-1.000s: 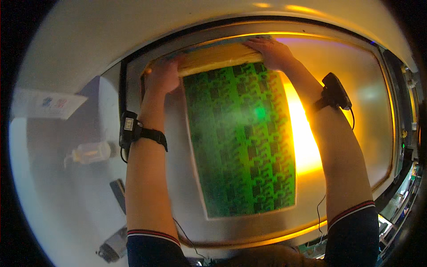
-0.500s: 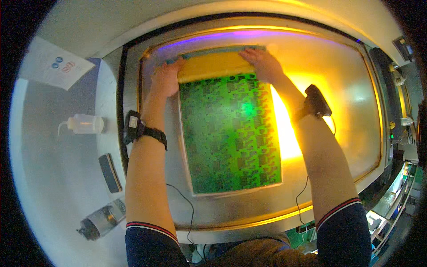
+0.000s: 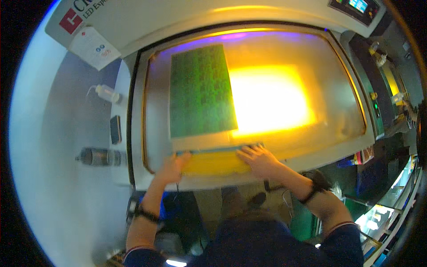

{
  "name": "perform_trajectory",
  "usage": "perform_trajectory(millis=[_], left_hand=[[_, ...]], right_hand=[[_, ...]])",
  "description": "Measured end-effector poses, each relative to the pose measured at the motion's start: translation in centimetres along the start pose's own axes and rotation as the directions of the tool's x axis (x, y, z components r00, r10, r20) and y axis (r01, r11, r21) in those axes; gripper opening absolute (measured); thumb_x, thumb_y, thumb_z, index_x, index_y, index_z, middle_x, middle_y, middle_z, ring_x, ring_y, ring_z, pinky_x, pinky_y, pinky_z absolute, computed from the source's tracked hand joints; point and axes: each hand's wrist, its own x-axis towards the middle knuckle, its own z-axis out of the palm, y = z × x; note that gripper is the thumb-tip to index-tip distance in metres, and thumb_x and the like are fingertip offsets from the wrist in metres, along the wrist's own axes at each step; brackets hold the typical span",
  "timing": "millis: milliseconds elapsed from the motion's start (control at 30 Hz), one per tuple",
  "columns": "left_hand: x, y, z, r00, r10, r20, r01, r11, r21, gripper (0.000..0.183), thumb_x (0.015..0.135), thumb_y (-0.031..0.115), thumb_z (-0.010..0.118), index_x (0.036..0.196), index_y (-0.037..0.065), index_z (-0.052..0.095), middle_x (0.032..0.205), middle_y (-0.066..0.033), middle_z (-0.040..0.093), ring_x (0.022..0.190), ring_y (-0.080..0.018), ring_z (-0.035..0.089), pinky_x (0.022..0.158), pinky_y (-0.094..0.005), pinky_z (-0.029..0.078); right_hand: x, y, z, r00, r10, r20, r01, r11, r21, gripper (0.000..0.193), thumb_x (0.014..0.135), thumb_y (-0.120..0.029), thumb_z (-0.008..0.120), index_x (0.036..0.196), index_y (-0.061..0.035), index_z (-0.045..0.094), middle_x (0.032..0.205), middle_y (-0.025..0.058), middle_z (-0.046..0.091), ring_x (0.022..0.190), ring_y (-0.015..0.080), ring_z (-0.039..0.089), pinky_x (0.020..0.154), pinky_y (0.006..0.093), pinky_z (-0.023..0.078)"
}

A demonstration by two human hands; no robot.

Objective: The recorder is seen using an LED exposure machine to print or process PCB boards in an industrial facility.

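Note:
My left hand [image 3: 173, 166] grips the left end of a wide yellow squeegee-like bar [image 3: 215, 163] with a blue far edge. At the bar's right end, my right hand [image 3: 259, 161] is closed on it, fingers over the blue edge. The bar lies across the front of the lit table, nearer to me than the green circuit-board panel [image 3: 202, 93]. Dark repeated patterns cover that panel, which lies flat on the left half of the glass. A pale strip [image 3: 204, 140] shows between panel and bar.
Bright yellow light [image 3: 269, 100] glows right of the panel, inside the table's frame [image 3: 143, 115]. Along the left stand a white squirt bottle [image 3: 106, 93], a dark phone-like slab [image 3: 115, 129] and a dark clear bottle [image 3: 98, 156]. A control screen [image 3: 358, 5] sits at the upper right.
Both hands have drawn the yellow bar from the panel's far end toward me, past its near edge. The whole panel is now uncovered. The head view has shifted too.

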Motion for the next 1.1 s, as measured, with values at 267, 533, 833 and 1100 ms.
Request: perform_trajectory(millis=[267,533,833,1100], left_hand=[[0.4,1.9,0.8,0.969,-0.113,0.218,0.154,0.971,-0.182,0.078,0.078,0.006,0.064,0.149,0.022,0.039,0.15,-0.0018,0.045,0.13,-0.0379,0.05,0.109,-0.0487,0.039],[8.5,2.9,-2.2,0.981,-0.176,-0.082,0.167,0.98,-0.106,0.067,0.086,0.009,0.055,0.15,0.023,0.038,0.149,-0.0007,0.046,0.131,-0.0414,0.047,0.109,-0.0575,0.035],[24.8,-9.5,-12.0,0.974,-0.226,-0.003,0.222,0.957,-0.185,0.07,0.081,0.0,0.053,0.144,0.029,0.046,0.127,-0.0131,0.064,0.112,-0.0349,0.063,0.094,-0.0474,0.051],[43.8,-19.7,-19.2,0.97,-0.217,-0.113,0.206,0.973,-0.103,0.073,0.078,-0.004,0.054,0.143,0.029,0.048,0.125,-0.0165,0.063,0.113,-0.0371,0.061,0.097,-0.0472,0.05]], right_hand=[[-1.9,-0.2,0.4,0.986,0.164,0.001,-0.163,0.983,0.089,0.049,0.089,-0.026,0.056,0.138,-0.0226,0.051,0.132,0.0078,0.059,0.114,0.0318,0.062,0.097,0.0478,0.048],[0.9,6.7,-2.7,0.973,0.167,-0.162,-0.161,0.986,0.05,0.056,0.079,-0.01,0.064,0.134,-0.02,0.054,0.132,0.0047,0.058,0.123,0.0278,0.055,0.104,0.0472,0.04],[19.3,19.7,-10.4,0.957,0.291,-0.004,-0.284,0.936,0.206,0.064,0.079,-0.005,0.058,0.14,-0.0228,0.052,0.141,0.0035,0.054,0.129,0.0275,0.051,0.104,0.0455,0.044],[35.1,34.9,-16.0,0.962,0.249,-0.11,-0.247,0.968,0.031,0.073,0.076,0.002,0.051,0.144,-0.0232,0.047,0.146,0.0044,0.05,0.134,0.0296,0.046,0.109,0.04,0.041]])
